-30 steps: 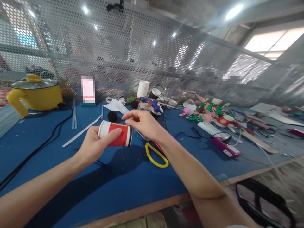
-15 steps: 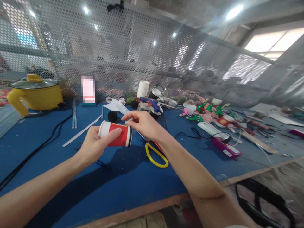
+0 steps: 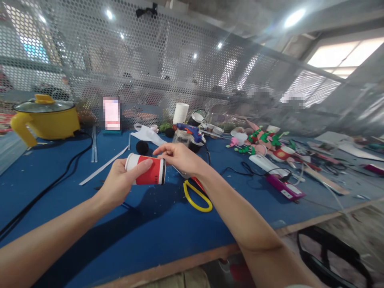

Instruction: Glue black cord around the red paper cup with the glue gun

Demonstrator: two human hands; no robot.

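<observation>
My left hand (image 3: 118, 180) is wrapped round a red and white paper cup (image 3: 148, 173), which it holds on its side above the table, thumb along the top. A thin black band (image 3: 163, 172) runs round the cup's right end. My right hand (image 3: 177, 157) is at that end with thumb and fingers bent close together at the upper edge; whatever lies between them is too small to make out. Just behind the cup sits a black ball (image 3: 142, 147). Scissors with a yellow handle loop (image 3: 196, 200) lie under my right forearm, partly hidden by it.
A yellow electric pot (image 3: 48, 120) and its black cable stand at the left. Behind my hands are a blue glue gun (image 3: 190, 130), stacked white cups (image 3: 181, 113) and a lit phone (image 3: 111, 114). A purple power strip (image 3: 285, 187) and craft pieces lie at the right.
The cup has turned slightly in my left hand, whose thumb sits a little higher on it. My right hand has barely shifted along its edge.
</observation>
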